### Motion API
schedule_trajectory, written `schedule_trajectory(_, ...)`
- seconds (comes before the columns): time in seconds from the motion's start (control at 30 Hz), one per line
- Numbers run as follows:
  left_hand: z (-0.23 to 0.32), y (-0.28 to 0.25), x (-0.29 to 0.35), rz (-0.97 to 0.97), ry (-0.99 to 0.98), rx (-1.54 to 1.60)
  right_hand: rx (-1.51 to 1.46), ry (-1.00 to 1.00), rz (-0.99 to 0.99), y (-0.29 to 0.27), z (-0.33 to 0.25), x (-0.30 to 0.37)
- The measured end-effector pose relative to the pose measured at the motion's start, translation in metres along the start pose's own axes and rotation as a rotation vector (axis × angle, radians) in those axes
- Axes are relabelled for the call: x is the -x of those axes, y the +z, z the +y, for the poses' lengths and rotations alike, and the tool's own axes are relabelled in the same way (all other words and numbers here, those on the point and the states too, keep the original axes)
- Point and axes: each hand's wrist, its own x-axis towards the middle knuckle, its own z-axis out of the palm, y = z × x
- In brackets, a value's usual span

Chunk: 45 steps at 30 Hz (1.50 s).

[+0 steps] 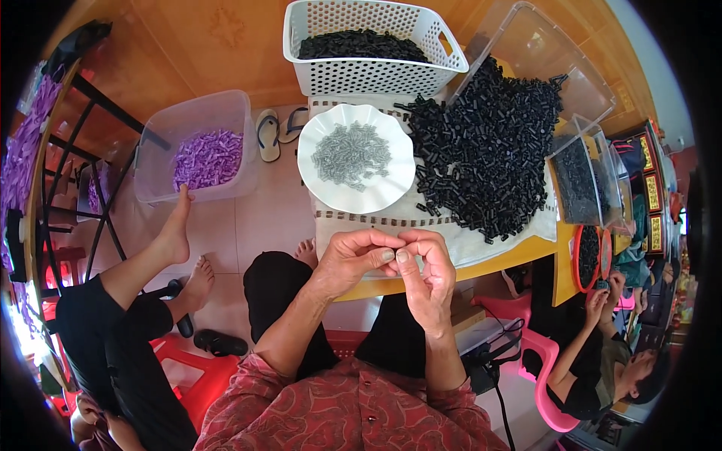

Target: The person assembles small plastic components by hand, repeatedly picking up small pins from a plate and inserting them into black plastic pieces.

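My left hand (352, 261) and my right hand (427, 283) meet at the fingertips above the table's near edge. Each is closed in a pinch, thumb against forefinger. Whatever sits between the fingertips is too small to make out. Just beyond them, a white scalloped plate (310, 179) carries a heap of small clear, greyish tube-like pieces (350, 154). To the right of the plate spreads a large pile of short black cylindrical pieces (489, 143), partly spilling from a clear plastic bin (575, 68) tipped on its side.
A white perforated basket (376, 77) of black pieces stands at the back. Clear divided boxes (583, 180) hold more at the right. A translucent tub (154, 177) with purple pieces sits on the floor at left. People sit on both sides; one person's hands (605, 297) work near a red tray (579, 259).
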Motion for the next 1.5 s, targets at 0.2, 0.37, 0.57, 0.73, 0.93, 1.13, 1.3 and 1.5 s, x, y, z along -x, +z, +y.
schedule_trajectory(0.2,0.002,0.005,-0.002,-0.018,-0.061,-0.019,0.018,0.044,-0.050,-0.014,0.002,0.000)
schedule_trajectory(0.37,0.000,0.006,-0.003,-0.020,-0.080,0.002,0.093,-0.018,-0.025,-0.017,0.005,-0.002)
schedule_trajectory(0.57,0.000,0.006,-0.004,0.005,-0.074,0.004,0.333,-0.007,0.126,-0.039,0.031,-0.019)
schedule_trajectory(0.73,-0.001,0.005,-0.004,0.019,-0.066,-0.003,0.465,-0.075,0.175,-0.040,0.040,-0.036)
schedule_trajectory(0.93,-0.001,0.004,-0.005,0.037,-0.059,0.000,0.643,-0.099,0.178,-0.036,0.052,-0.043)
schedule_trajectory(1.13,-0.002,0.003,-0.005,0.035,-0.054,0.000,0.908,-0.129,0.104,-0.034,0.042,-0.048)
schedule_trajectory(1.3,-0.002,0.004,-0.005,0.045,-0.059,0.010,0.968,-0.201,0.064,-0.031,0.037,-0.050)
schedule_trajectory(1.5,-0.002,0.005,-0.005,0.058,-0.062,0.032,0.826,-0.240,0.098,-0.035,0.045,-0.045)
